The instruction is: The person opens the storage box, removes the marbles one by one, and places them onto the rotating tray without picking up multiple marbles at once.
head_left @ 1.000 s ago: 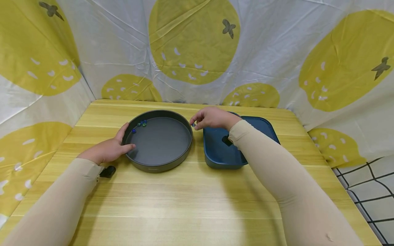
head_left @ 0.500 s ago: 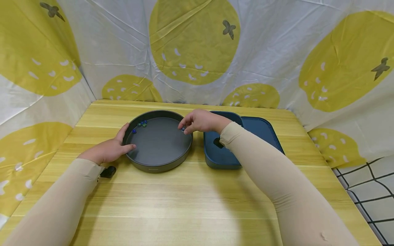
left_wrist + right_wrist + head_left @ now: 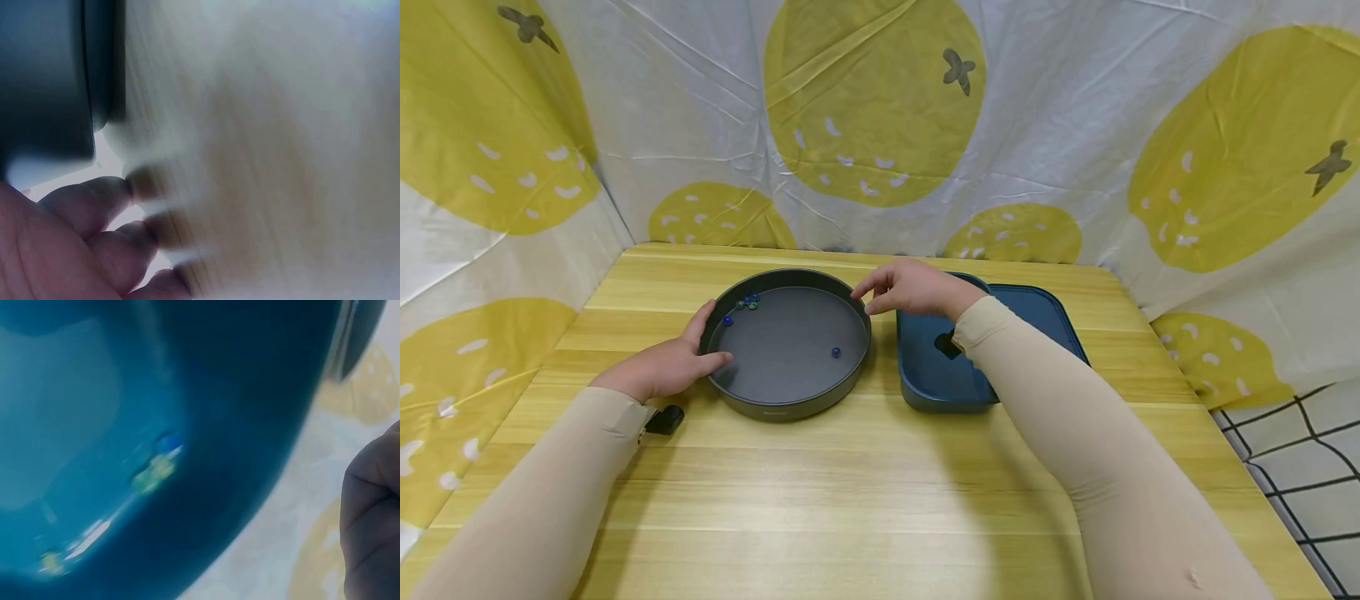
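Note:
A round dark grey pan (image 3: 790, 346) stands on the table. My left hand (image 3: 664, 367) holds its left side, thumb over the rim and fingers along the outer wall. Several blue and green marbles (image 3: 752, 305) lie at the far left inside it. A lone blue marble (image 3: 837, 352) sits toward the right of its floor. Over the gap between the pan's right rim and a blue rectangular box (image 3: 943, 407) hovers my right hand (image 3: 917, 287), thumb and fingertips apart with nothing seen between them. Several marbles (image 3: 164, 465) lie blurred inside the box in the right wrist view.
Right of the box lies a dark blue lid (image 3: 1037, 308), partly hidden by my forearm. A curtain with yellow fruit shapes (image 3: 872, 100) hangs behind the wooden table (image 3: 820, 500). A black wire grid (image 3: 1300, 467) is at the right.
My right hand moved left over the pan with a marble, let it go inside, and drew back right toward the box. The left hand stays where it was.

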`<state>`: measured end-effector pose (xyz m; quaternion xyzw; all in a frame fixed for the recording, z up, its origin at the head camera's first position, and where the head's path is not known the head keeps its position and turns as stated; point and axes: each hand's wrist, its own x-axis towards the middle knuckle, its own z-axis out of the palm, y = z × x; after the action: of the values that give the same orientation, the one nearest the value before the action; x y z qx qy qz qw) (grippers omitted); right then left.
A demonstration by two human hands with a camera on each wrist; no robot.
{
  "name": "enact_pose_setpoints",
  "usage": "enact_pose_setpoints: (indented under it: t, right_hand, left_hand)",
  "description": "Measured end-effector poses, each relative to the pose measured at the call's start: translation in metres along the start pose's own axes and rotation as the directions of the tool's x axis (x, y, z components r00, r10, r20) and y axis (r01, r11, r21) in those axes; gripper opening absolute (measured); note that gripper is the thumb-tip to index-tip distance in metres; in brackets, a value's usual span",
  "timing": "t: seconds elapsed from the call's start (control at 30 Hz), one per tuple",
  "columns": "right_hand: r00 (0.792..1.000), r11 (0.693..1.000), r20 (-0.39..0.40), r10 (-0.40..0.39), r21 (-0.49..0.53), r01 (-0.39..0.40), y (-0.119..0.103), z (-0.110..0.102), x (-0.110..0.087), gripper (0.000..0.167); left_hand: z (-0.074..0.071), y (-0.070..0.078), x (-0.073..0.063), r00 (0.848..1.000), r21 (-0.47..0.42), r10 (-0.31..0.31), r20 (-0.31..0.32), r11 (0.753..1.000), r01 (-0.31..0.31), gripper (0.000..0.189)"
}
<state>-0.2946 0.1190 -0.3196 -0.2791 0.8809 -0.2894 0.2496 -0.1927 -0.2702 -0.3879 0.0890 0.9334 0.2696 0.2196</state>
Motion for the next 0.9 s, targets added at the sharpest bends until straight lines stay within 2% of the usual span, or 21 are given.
enact_pose_setpoints:
  t: [0.17, 0.3, 0.5, 0.7, 0.9]
  right_hand:
    - [0.993, 0.996, -0.072, 0.088, 0.03, -0.086, 0.036, -0.012, -0.007, 0.039]
    - [0.987, 0.988, -0.092, 0.13, -0.07, -0.136, 0.061, -0.016, -0.006, 0.038]
    - [0.965, 0.969, -0.151, 0.212, -0.092, -0.228, 0.077, -0.018, -0.007, 0.033]
    - [0.974, 0.936, -0.062, 0.219, -0.267, -0.227, 0.089, -0.012, 0.0, 0.037]
    - [0.97, 0.929, -0.081, 0.228, -0.281, -0.241, 0.097, -0.005, 0.005, 0.035]
  left_hand:
    - [0.0, -0.001, 0.0, 1.0, 0.011, 0.001, -0.002, 1.0, -0.001, 0.107]
    - [-0.001, -0.001, 0.0, 1.0, 0.011, -0.003, 0.006, 1.0, 0.003, 0.108]
    - [0.0, -0.001, 0.0, 1.0, 0.003, -0.004, 0.013, 1.0, 0.004, 0.108]
    - [0.0, -0.001, 0.0, 1.0, 0.008, -0.005, 0.01, 1.0, 0.005, 0.108]
    - [0.0, 0.0, 0.0, 1.0, 0.011, -0.009, 0.006, 1.0, 0.009, 0.108]
